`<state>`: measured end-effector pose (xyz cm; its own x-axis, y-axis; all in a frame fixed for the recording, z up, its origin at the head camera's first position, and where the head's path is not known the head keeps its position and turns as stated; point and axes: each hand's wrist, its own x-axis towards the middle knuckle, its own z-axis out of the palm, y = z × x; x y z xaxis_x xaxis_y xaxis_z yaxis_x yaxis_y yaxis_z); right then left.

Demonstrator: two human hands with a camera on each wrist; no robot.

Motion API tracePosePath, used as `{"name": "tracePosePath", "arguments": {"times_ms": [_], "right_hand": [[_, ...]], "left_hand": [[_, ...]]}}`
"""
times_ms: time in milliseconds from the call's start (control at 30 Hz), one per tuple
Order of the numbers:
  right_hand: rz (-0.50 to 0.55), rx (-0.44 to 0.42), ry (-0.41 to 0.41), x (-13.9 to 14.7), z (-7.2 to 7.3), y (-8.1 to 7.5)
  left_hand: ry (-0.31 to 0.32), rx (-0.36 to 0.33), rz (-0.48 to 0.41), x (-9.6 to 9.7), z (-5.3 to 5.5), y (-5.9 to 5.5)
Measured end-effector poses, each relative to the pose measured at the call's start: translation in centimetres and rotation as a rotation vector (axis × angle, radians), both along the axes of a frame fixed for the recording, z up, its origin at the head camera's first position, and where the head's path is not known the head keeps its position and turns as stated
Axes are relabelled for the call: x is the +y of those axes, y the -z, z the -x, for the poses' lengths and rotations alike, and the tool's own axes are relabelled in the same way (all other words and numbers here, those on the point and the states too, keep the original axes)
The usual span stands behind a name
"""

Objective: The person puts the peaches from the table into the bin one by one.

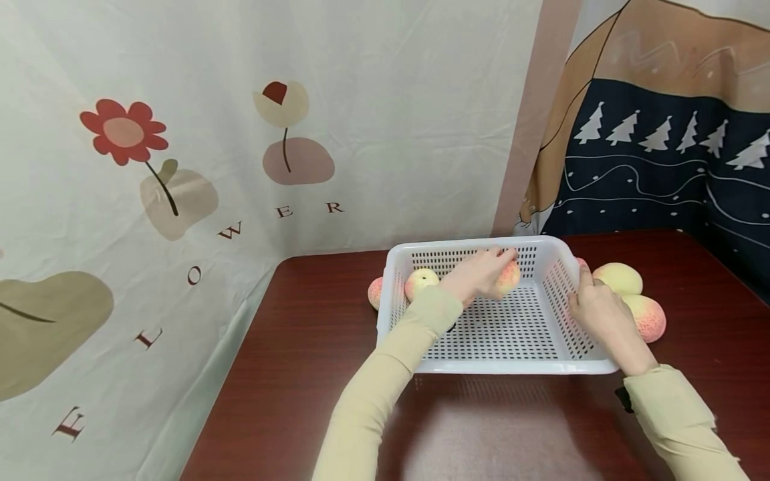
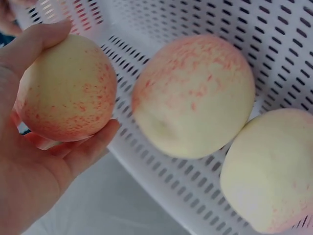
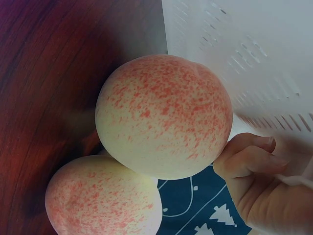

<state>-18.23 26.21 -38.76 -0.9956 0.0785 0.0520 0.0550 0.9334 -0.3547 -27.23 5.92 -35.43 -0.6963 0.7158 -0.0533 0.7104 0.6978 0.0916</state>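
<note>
A white perforated plastic basket [image 1: 499, 367] stands on the table between my hands. Inside it my left hand [image 1: 475, 274] holds a pink-speckled peach [image 1: 508, 277], thumb on one side and fingers on the other in the left wrist view. Two more peaches, one nearer the held fruit [image 2: 195, 98] and one beyond [image 2: 271, 171], lie in the basket. At the basket's right side my right hand [image 1: 601, 317] grips the rim with curled fingers. Just outside that wall, close to the hand, sit a yellowish peach [image 1: 618, 278] and a pinker peach [image 1: 646, 318].
Past the basket's left wall a peach [image 1: 375, 292] shows partly. Another bit of peach [image 1: 581, 262] peeks out behind the right rim. The dark red wooden table [image 1: 289, 374] meets a printed curtain [image 1: 391, 133] at the back.
</note>
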Motion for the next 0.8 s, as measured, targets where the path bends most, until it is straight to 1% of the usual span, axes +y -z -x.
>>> {"name": "tracePosePath", "arguments": {"times_ms": [133,267,333,467,667,800], "right_hand": [[0.000,0.002,-0.001,0.0,0.0,0.0],[0.004,0.001,0.002,0.0,0.0,0.0],[0.005,-0.001,0.002,0.0,0.1,0.0],[0.010,-0.007,0.001,0.0,0.1,-0.1],[0.007,0.002,0.005,-0.1,0.1,0.0],[0.006,-0.008,0.009,-0.1,0.1,-0.1]], "left_hand": [[-0.022,0.004,0.071,0.8,0.1,0.7],[-0.043,-0.006,0.155,1.4,0.2,1.2],[-0.046,-0.006,0.182,1.6,0.2,1.4],[-0.050,0.009,0.205,1.9,0.3,1.8],[-0.059,0.025,0.203,1.9,0.1,2.0],[-0.072,0.046,0.205,2.0,0.1,2.1]]}}
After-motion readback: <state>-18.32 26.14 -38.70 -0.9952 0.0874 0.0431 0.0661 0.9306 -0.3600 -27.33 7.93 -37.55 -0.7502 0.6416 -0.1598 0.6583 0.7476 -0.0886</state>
